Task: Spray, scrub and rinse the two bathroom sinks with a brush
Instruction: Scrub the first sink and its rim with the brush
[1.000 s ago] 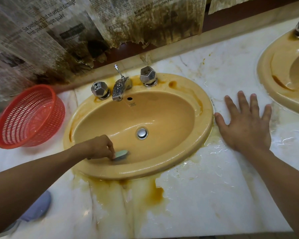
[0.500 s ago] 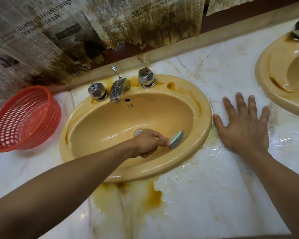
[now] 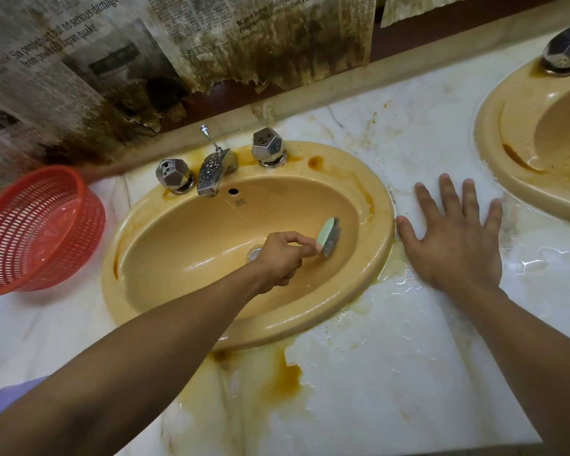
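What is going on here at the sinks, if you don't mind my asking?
A person is scrubbing the near sink. The left hand grips a small green brush, bristles against the basin's right inner wall, just past the drain. The right hand lies flat with fingers spread on the wet marble counter between the two basins. The second sink, at the right edge, shows a brown streak inside. A red basket sits on the counter to the left.

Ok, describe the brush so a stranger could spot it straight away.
Find the yellow sink beside the red basket. In its bowl, the left hand grips the brush. It alone is pale green, with dark bristles.
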`<state>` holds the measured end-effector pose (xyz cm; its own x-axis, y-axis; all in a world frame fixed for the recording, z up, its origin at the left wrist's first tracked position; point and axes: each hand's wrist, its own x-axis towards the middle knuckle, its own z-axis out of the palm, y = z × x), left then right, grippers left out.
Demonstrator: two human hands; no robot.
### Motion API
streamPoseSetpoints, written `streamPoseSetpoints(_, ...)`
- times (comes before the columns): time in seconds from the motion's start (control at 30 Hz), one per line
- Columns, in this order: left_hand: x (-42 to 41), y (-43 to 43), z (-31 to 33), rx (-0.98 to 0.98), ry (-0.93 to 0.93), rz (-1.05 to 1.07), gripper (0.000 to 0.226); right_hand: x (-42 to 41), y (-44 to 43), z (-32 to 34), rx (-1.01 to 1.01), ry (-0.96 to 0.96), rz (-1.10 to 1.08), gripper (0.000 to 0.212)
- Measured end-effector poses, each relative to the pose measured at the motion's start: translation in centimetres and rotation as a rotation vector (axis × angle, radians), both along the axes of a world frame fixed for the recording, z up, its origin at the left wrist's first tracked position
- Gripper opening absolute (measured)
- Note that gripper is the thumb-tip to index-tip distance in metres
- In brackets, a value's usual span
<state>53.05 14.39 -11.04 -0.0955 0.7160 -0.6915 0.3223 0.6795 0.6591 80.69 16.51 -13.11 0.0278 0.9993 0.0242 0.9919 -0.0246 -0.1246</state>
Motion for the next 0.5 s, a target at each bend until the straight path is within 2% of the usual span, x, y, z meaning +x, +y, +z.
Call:
streamPoseSetpoints(0.13,-2.9,-1.8,1.6,-0.140,-0.085,-0.320,0.025,0.0,0.0,-0.1,-0.002,-0.011,0.004,0.074)
streamPoseSetpoints(0.23,-8.3,-2.9,3.7,-0.247,0.066,-0.521,0.021,0.1,-0.1,-0.1,-0.001,-0.015,0.002,0.075)
streamPoseSetpoints(0.33,-15.0,-4.1,5.4,-0.257,0.508,-0.734,0.005,0.1,0.1,-0.1,-0.007,-0.009,0.007,0.075)
streamPoseSetpoints(0.4,-19.0,-4.3,6.7,-0.306,0.843,-0.811,0.008,0.1,0.1,0.0,-0.009,-0.008,0.009,0.075)
streamPoseSetpoints(0.5,-21.9,-3.5,8.8,-0.310,1.238,-0.886,0.012,0.1,0.0,0.1,-0.006,0.002,0.004,0.075)
